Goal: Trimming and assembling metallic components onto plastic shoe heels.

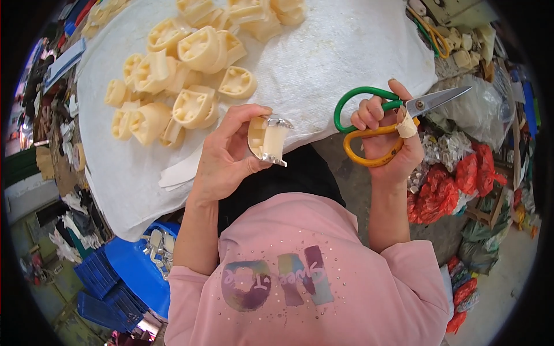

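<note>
My left hand [226, 154] holds a cream plastic part [266, 138] with a thin clear trimmed edge, fingers and thumb wrapped around its left side. My right hand [385, 138] grips scissors [398, 112] that have one green and one yellow handle loop; the steel blades point right and are shut. A bandage wraps the right thumb. The two hands are apart, the part a hand's width left of the scissors. Both hover over the near edge of a white cloth [334, 63].
Several cream plastic parts [184, 75] lie piled on the white cloth at upper left. Red mesh bags [450, 184] and clear bags sit at the right. A blue bin [138, 265] holding shiny scraps stands at lower left. Clutter lines both sides.
</note>
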Motion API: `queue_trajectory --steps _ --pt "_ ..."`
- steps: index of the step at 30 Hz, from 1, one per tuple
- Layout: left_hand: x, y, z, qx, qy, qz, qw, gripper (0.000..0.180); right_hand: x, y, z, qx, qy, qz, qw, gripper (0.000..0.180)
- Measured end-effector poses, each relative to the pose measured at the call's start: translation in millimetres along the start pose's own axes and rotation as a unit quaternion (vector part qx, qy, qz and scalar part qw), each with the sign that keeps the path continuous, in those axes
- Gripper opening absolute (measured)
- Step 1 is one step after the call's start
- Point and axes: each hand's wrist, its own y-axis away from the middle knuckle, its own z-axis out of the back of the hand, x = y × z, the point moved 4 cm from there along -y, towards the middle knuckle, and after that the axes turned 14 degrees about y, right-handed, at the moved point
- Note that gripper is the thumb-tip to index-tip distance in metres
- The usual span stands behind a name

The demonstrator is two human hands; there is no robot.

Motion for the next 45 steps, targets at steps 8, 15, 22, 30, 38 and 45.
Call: queue_trajectory --steps 8,15,22,30,38,45 --pt "-3 16 9 0.007 0.050 0.034 0.998 0.076 -5 1 -11 0.019 0.019 -0.012 1.000 0.047" --pt "-10 26 7 0.010 0.098 0.056 0.994 0.078 -2 0 -19 0.012 0.039 -0.023 0.999 0.046" --pt "-29 62 30 -0.053 0.053 -0.028 0.997 0.067 2 -9 -19 -0.020 0.231 -0.012 0.973 0.044" --pt "-64 196 92 -0.403 -0.360 -0.107 0.835 0.057 4 -97 75 0.135 0.774 0.073 0.614 0.048" --pt "5 404 147 -0.744 -0.383 -0.018 0.547 0.060 17 -147 108 0.129 0.870 0.082 0.469 0.048" --pt "27 422 145 -0.791 -0.410 0.082 0.447 0.073 10 -145 87 0.133 0.870 0.065 0.471 0.048"
